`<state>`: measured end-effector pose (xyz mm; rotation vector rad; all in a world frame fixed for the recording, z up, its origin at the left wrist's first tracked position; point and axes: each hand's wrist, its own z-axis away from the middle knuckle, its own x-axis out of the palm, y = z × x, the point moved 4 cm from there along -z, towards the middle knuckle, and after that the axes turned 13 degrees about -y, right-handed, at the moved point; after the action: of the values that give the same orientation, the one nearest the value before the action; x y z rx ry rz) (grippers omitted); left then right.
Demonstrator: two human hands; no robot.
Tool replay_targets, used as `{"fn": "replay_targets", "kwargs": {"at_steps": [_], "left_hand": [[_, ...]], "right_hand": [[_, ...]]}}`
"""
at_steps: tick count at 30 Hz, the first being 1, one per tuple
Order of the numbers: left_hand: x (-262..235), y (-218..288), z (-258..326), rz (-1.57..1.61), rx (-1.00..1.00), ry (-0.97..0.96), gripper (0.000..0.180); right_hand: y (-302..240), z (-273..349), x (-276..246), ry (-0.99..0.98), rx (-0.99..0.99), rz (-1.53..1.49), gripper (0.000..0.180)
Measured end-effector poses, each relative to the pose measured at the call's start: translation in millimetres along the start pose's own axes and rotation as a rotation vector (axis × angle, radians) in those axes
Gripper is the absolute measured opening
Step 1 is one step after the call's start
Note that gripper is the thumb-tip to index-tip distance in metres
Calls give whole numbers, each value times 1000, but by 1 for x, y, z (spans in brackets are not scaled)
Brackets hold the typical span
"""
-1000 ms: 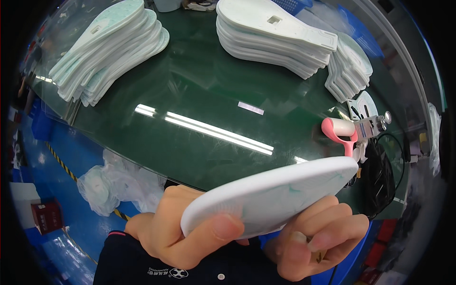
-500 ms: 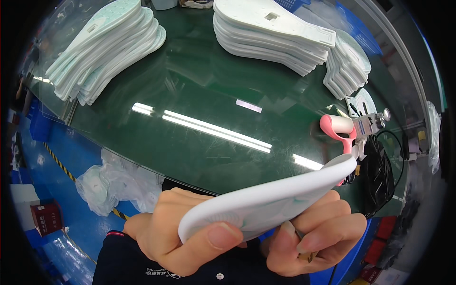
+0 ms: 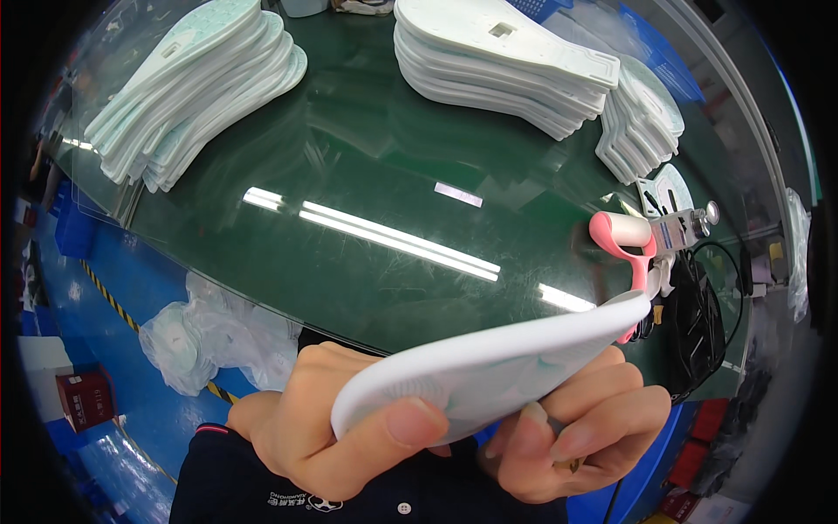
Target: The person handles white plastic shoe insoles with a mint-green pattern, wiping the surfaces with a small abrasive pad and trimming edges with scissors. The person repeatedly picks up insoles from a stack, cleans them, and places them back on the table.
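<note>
A curved white panel with pale green swirls [image 3: 489, 358] is held up above the table's near edge, seen nearly edge-on. My left hand [image 3: 349, 419] grips its left end, with the thumb on the near face and the fingers behind. Below the panel's right half, my right hand [image 3: 585, 428] is closed, its thumb and fingers pinched close to the panel's underside. A small grey and brass-coloured bit shows among those fingers, mostly hidden, so its kind cannot be made out. Whether the right fingers touch the panel is unclear.
Stacks of white paddle-shaped panels stand at the far left [image 3: 201, 96], far middle [image 3: 497, 70] and far right [image 3: 642, 122] of the green table [image 3: 349, 175]. A pink lint roller [image 3: 624, 231], a metal-capped clear bottle [image 3: 676, 231] and a black bag [image 3: 698, 332] lie at right.
The panel's right end has dipped slightly. My right hand has shifted a little beneath it, and its thumb has moved slightly. The left hand keeps its grip.
</note>
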<state>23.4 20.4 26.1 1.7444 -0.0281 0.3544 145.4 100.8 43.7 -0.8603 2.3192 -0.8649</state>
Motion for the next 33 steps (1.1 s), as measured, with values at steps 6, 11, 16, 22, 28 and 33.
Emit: {"fn": "replay_targets", "kwargs": {"at_steps": [6,11,16,22,28,33], "left_hand": [[-1,-4,0,-10,-7,44,25],[0,-1,-2,-40,25,36,25],[1,-2,-1,-60,52,46,25],[2,-2,-1,-85,82,56,25],[0,-4,-1,-63,68,32,26],[1,-4,-2,-45,56,10,26]], "right_hand": [[6,0,2,309,57,-201,20],[3,-3,0,264,52,-166,20],[4,-4,-3,241,70,-212,21],[6,-1,0,267,54,-164,21],[5,-3,-3,150,58,-146,21],[2,-4,-2,77,52,-115,23]]}}
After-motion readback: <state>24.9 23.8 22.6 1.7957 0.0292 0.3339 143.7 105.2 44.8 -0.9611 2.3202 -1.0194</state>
